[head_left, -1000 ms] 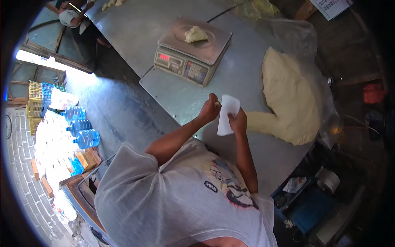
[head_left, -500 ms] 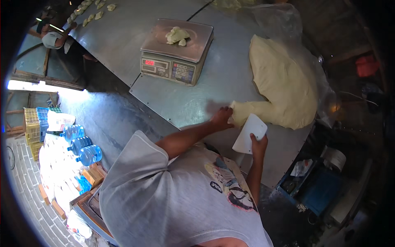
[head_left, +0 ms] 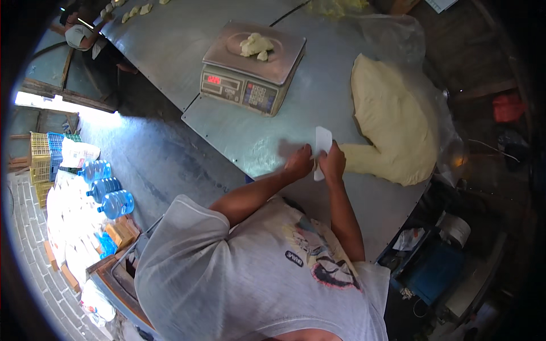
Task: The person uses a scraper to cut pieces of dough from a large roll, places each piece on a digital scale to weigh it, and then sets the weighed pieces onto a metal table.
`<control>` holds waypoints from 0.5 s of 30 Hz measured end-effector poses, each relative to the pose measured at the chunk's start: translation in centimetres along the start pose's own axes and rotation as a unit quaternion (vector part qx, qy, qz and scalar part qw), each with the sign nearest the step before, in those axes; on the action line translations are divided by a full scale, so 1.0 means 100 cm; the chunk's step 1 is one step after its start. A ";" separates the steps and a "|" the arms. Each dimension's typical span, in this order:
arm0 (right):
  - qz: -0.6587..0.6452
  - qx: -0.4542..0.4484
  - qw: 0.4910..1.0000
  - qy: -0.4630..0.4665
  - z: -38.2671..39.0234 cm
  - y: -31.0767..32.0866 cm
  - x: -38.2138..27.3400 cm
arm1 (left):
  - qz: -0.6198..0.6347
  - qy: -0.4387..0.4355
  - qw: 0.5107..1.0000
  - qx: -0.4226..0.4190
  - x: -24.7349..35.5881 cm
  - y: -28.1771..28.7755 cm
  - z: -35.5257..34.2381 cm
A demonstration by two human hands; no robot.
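Observation:
My right hand (head_left: pixel 333 162) grips a white dough scraper (head_left: pixel 323 138), held on edge across the narrow end of the dough. Pale yellow dough (head_left: pixel 395 125) lies as a large mass on the metal table, with a thick strip reaching left to my hands. Just left of the scraper, my left hand (head_left: pixel 300 162) is closed at the tip of that strip; the dough in its fingers is mostly hidden. Beyond my hands stands a digital scale (head_left: pixel 242 91) with a red display. A few dough pieces (head_left: pixel 256 44) sit on its steel pan.
Clear plastic sheeting (head_left: pixel 392 40) lies behind and beside the dough. More dough pieces (head_left: pixel 137 10) rest at the table's far left, near another person (head_left: pixel 79 37). Blue water jugs (head_left: pixel 116 203) and stacked crates (head_left: pixel 41 159) stand on the floor at left.
The scraper has moved left and turned on edge, up close to my left hand. My left hand has shifted slightly left. The scale and dough mass appear slightly shifted as the view moved.

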State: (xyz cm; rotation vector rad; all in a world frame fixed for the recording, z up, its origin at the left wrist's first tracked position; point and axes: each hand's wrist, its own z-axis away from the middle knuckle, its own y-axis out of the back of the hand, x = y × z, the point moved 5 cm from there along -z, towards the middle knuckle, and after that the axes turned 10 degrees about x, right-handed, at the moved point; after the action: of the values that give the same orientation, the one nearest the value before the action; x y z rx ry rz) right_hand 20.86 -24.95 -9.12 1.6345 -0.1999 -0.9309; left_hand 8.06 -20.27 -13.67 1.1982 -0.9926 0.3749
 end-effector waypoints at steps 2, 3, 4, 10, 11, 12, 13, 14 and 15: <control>-0.064 0.018 0.998 0.009 0.013 0.005 0.012 | 0.039 0.078 0.994 -0.067 -0.015 -0.007 0.009; -0.061 0.038 0.997 0.006 0.024 0.015 0.019 | 0.036 0.082 0.994 -0.054 -0.018 -0.005 0.011; -0.060 0.050 0.997 0.005 0.034 0.026 0.019 | 0.019 0.033 0.996 -0.081 -0.019 -0.007 0.018; -0.094 0.029 0.994 -0.053 0.053 0.003 -0.010 | -0.031 -0.007 0.997 -0.064 -0.025 0.015 0.030; -0.129 0.049 0.990 -0.013 0.034 -0.013 -0.002 | -0.051 0.002 0.999 -0.011 -0.025 0.016 0.019; -0.153 0.026 0.988 0.001 0.017 -0.018 -0.014 | -0.063 -0.070 0.995 0.025 -0.036 0.015 0.015; -0.126 -0.037 0.989 -0.066 0.006 -0.016 -0.023 | -0.060 -0.073 0.995 0.017 -0.032 0.019 0.014; -0.158 -0.019 0.985 -0.062 0.005 -0.018 -0.011 | -0.014 -0.024 0.999 -0.020 -0.020 0.029 0.003; -0.192 0.002 0.980 -0.053 0.001 -0.018 -0.001 | 0.030 0.023 0.998 -0.054 -0.006 0.042 -0.018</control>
State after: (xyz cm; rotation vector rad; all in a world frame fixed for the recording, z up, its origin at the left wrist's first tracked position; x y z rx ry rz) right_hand 20.06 -24.42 -10.70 1.6579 0.0445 -1.3120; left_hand 5.48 -16.99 -11.71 1.0600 -0.9984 0.3882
